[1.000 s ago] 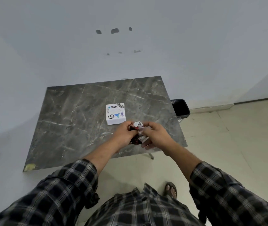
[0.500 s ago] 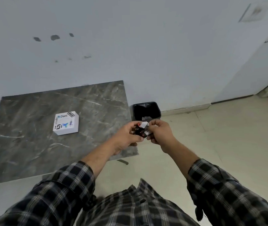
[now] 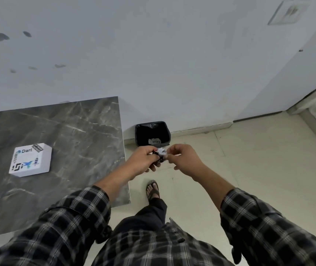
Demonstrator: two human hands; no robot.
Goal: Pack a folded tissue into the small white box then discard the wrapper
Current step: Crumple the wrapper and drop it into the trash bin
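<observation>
While you stood beside the table [image 3: 72,131], you held the wrapper [image 3: 160,154] between both hands out past the table's edge, over the floor and just short of the black-lined bin [image 3: 152,132]. That placement made sense as a judgement: the small white box [image 3: 31,159] sat closed on the marble top, well apart from your hands, so the packing looked done and the scrap was carried toward the bin for dropping.

Your left hand [image 3: 143,160] was curled around the darker, crumpled part of the wrapper, its fingers drawn in close and gripping from the left. Your right hand [image 3: 184,160] pinched the white end with thumb and forefinger, the other fingers folded loosely under the palm. Neither hand was spread; both were clamped on the same small piece, touching it from opposite sides. Whether you were compressing it or just steadying it, I could not tell. A pale scrap lay inside the bin already. The tissue itself was not visible.
</observation>
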